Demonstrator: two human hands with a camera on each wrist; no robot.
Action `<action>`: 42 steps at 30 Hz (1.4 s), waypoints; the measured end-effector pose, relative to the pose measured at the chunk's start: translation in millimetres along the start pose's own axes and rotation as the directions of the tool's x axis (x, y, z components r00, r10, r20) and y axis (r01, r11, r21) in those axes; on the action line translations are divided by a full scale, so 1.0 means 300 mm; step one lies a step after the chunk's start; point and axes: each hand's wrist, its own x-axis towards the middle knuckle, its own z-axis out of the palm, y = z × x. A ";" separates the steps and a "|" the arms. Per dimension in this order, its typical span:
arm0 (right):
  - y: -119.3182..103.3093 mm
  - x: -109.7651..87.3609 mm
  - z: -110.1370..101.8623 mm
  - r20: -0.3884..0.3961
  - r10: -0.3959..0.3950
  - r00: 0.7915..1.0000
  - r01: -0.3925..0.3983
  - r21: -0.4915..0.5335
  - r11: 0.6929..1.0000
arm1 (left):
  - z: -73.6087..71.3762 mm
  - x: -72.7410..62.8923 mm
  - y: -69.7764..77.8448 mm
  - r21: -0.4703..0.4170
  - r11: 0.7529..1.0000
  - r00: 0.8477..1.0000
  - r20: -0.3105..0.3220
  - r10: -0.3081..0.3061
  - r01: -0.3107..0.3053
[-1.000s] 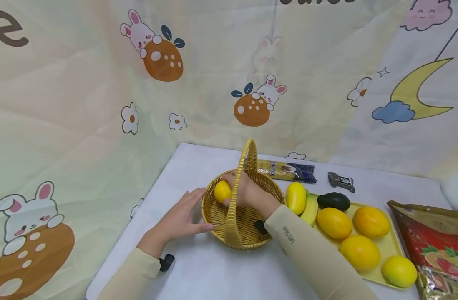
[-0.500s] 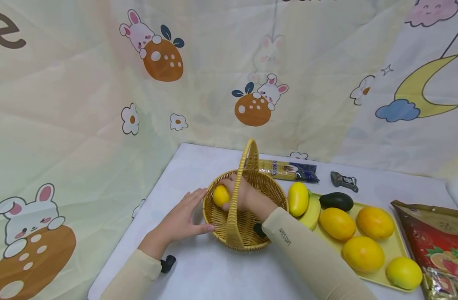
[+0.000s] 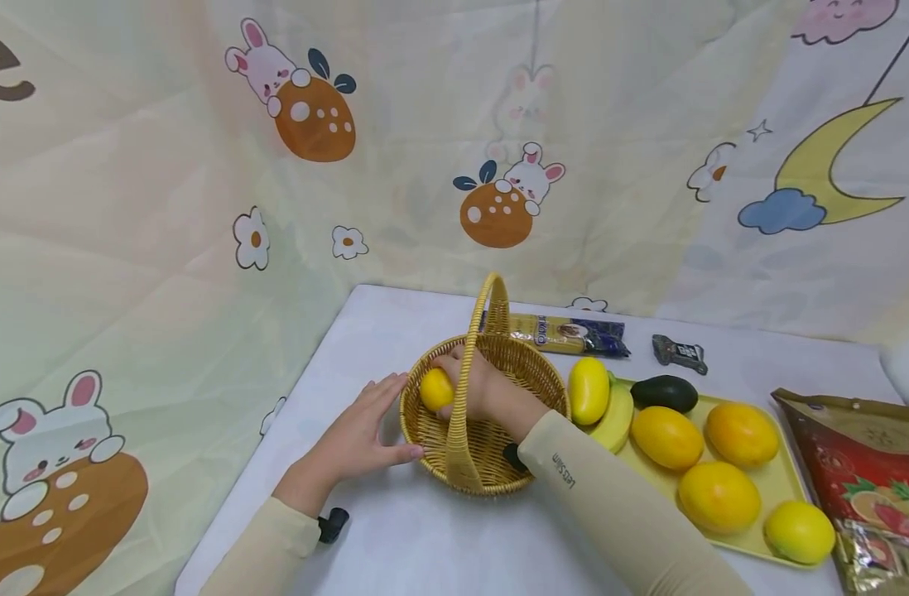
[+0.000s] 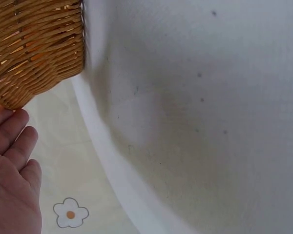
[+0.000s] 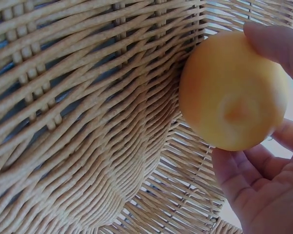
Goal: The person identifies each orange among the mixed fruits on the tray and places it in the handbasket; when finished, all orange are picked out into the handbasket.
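Observation:
A wicker basket [image 3: 417,430] with a tall arched handle stands on the white table in the head view. My right hand [image 3: 488,389] reaches under the handle into it and holds a round yellow-orange fruit [image 3: 435,389] by the left inner wall. In the right wrist view, thumb and fingers [image 5: 234,175] grip opposite sides of that fruit [image 5: 224,92], close against the woven wall. My left hand [image 3: 358,434] lies along the basket's left side, fingers extended. Its fingertips [image 4: 22,117] are right at the basket's edge [image 4: 44,53] in the left wrist view.
Right of the basket, a yellow tray [image 3: 786,439] carries bananas [image 3: 614,418], an avocado [image 3: 665,393], several mangoes [image 3: 719,497] and a lemon [image 3: 800,532]. Behind are a noodle packet [image 3: 566,334] and a small dark wrapped snack [image 3: 680,354]. A red-brown bag [image 3: 857,463] lies far right.
The fruit and my right hand have shifted slightly left inside the basket. My left hand stays at the basket's side. The head view has turned a little.

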 end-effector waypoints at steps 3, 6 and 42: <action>-0.003 -0.005 -0.005 0.006 -0.001 1.000 0.001 -0.022 1.000 | 0.000 -0.001 0.004 0.001 1.000 1.000 0.003 -0.006 0.006; -0.006 -0.011 -0.011 0.016 0.007 1.000 -0.007 -0.035 0.999 | -0.001 -0.002 0.009 0.006 1.000 1.000 0.004 -0.011 0.011; -0.008 -0.308 -0.229 -0.201 0.030 0.979 -0.054 -0.119 0.991 | 0.016 0.010 -0.016 0.012 1.000 1.000 -0.005 -0.004 0.004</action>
